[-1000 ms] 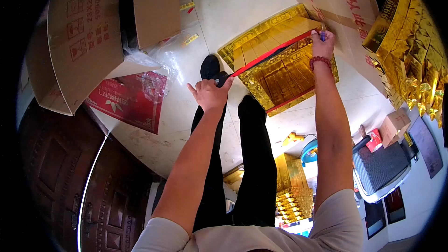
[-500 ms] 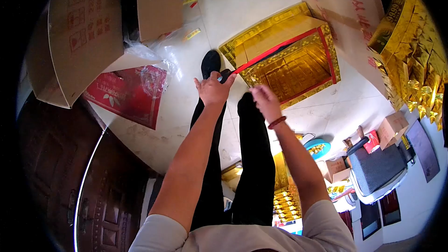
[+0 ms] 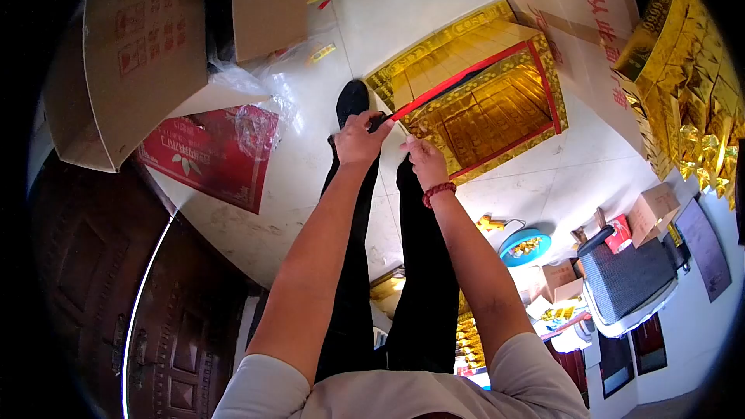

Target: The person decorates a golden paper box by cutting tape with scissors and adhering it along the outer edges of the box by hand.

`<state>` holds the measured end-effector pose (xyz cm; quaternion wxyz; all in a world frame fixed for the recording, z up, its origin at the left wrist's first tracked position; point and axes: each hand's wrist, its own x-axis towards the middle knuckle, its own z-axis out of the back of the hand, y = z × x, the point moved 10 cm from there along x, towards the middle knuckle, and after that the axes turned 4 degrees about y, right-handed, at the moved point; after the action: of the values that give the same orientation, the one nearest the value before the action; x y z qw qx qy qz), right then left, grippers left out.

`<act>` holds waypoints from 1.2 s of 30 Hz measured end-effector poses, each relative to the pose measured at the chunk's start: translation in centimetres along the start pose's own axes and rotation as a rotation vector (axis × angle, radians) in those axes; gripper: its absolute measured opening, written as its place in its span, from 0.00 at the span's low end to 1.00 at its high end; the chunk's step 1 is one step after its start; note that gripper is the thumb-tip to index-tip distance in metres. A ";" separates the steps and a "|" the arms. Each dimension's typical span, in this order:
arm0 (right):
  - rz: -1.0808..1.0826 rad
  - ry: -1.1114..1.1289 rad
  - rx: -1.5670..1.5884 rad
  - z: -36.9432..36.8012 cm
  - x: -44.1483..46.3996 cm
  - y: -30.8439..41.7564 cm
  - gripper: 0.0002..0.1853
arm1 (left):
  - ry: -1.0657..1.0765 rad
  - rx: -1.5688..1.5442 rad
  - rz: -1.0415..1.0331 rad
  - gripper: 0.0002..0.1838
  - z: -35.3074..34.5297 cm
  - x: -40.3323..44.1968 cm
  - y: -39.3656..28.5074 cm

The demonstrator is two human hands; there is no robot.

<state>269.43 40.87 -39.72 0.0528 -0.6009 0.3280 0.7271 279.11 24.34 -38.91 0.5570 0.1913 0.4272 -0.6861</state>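
Note:
A gold paper box with a printed pattern and red edging stands tilted on the floor in front of my legs. Along its upper edge runs a red strip. My left hand is at the left end of this strip, thumb and fingers closed around it at the corner. Just right of it, by the box's near left corner, my right hand has its fingers pinched together. What lies between those fingertips is too small to make out. A dark red bracelet circles the right wrist.
Cardboard cartons stand at left and upper right. A red printed sheet and clear plastic lie on the left. Gold foil pieces hang at right. A blue basin and a grey chair stand lower right.
My right hand has moved left, closer to my left hand, and turned more upright. The fingers of my left hand have drawn together at the strip. The box has barely moved.

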 end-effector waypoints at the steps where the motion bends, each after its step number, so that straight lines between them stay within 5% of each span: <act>1: -0.008 0.008 0.014 -0.1 0.2 -0.3 0.24 | -0.009 -0.020 -0.023 0.21 -0.1 0.0 -0.1; 14: 0.038 0.031 0.004 -0.3 0.5 0.7 0.22 | -0.016 -0.179 -0.129 0.15 0.1 0.4 -0.5; 36: 0.065 0.023 -0.062 -0.6 1.5 0.9 0.22 | 0.216 -0.172 0.057 0.15 -2.2 1.3 1.4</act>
<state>269.12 39.38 -40.71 0.0067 -0.5994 0.3254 0.7313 279.53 25.35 -41.64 0.5413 0.2277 0.5364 -0.6061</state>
